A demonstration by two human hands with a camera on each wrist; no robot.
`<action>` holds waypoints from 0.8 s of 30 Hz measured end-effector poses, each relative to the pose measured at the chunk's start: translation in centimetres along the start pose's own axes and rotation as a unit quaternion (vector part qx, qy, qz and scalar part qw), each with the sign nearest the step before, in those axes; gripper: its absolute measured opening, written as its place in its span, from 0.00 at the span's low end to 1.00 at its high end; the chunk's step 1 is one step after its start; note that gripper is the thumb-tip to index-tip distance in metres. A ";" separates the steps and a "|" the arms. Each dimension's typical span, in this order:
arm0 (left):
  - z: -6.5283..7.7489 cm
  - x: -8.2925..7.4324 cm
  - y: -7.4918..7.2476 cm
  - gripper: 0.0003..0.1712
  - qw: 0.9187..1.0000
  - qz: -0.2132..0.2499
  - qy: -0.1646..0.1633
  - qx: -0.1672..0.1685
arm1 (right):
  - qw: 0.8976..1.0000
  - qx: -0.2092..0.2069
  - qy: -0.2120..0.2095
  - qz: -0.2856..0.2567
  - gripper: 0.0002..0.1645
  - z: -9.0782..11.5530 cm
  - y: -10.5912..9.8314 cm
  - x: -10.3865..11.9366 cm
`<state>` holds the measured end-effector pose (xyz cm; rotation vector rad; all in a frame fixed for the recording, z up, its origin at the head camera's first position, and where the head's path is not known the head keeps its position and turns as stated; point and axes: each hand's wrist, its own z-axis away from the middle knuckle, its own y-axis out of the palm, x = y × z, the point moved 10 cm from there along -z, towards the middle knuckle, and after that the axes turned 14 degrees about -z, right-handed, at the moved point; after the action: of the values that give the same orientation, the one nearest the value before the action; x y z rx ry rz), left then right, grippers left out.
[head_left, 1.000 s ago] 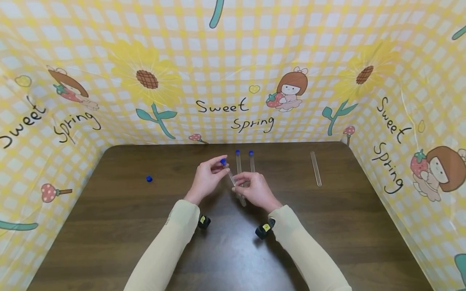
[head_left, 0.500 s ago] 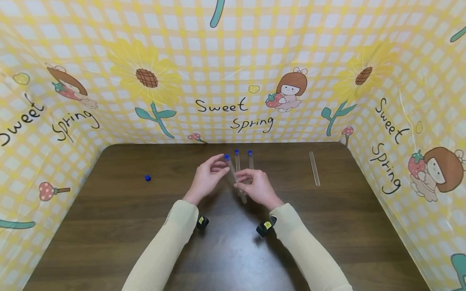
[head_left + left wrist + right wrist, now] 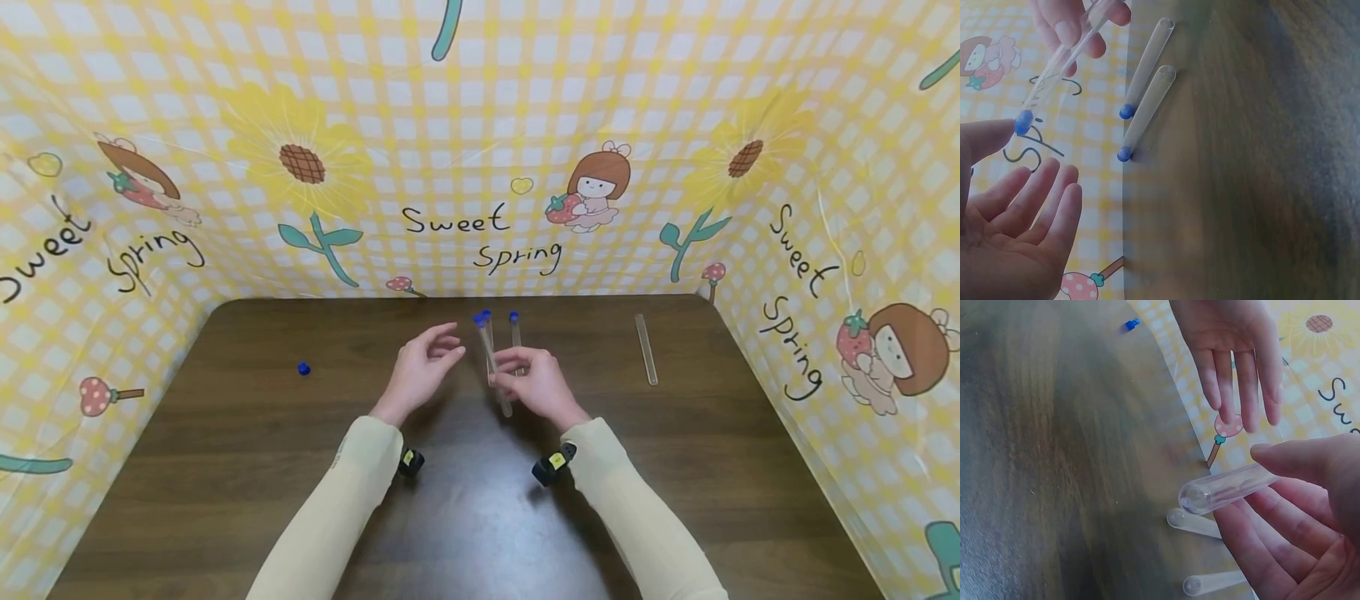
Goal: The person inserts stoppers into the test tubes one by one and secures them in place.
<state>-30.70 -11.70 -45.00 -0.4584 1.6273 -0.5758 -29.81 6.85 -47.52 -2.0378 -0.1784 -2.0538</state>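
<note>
A clear test tube (image 3: pixel 486 343) with a blue cap (image 3: pixel 1024 122) is pinched between the thumb and fingers of my right hand (image 3: pixel 534 385). It leans with its capped end up and away, and its rounded end (image 3: pixel 1196 497) points down toward me. My left hand (image 3: pixel 422 368) hovers just left of the cap, fingers spread and loosely bent, holding nothing. In the head view a small gap shows between it and the cap. Two more capped test tubes lie side by side on the table behind my right hand, a nearer one (image 3: pixel 1149 112) and a farther one (image 3: pixel 1147 69) in the left wrist view.
An uncapped test tube (image 3: pixel 647 350) lies at the right of the dark wooden table (image 3: pixel 225 467). A loose blue cap (image 3: pixel 303 368) sits on the left side. Yellow checked cloth (image 3: pixel 450 125) walls in the back and both sides.
My left hand has let go of the blue cap and drawn slightly left. The capped end of the tube in my right hand has swung right, toward the tubes on the table.
</note>
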 end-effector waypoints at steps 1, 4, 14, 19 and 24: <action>0.0 0.0 0.0 0.26 1.000 -0.001 0.001 0.000 | 1.000 -0.003 0.001 -0.001 0.19 0.0 -0.2 -0.1; 0.0 0.1 -0.1 0.26 1.000 -0.001 0.001 -0.002 | 1.000 -0.010 0.001 -0.002 0.19 -0.1 -0.6 0.0; 0.2 0.8 -0.9 0.26 1.000 -0.008 0.004 -0.010 | 0.999 -0.043 0.005 -0.005 0.18 -0.1 -1.9 -0.3; 0.3 1.3 -1.2 0.26 1.000 -0.011 -0.010 -0.012 | 0.998 -0.054 0.004 -0.009 0.18 0.0 -2.6 -0.2; 0.6 1.7 -1.3 0.26 1.000 -0.015 -0.018 -0.011 | 0.998 -0.060 -0.001 -0.007 0.19 0.0 -3.2 -0.4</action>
<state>-30.33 -13.75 -45.60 -0.5067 1.5970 -0.5692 -30.64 9.99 -47.61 -2.1133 -0.0723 -2.1182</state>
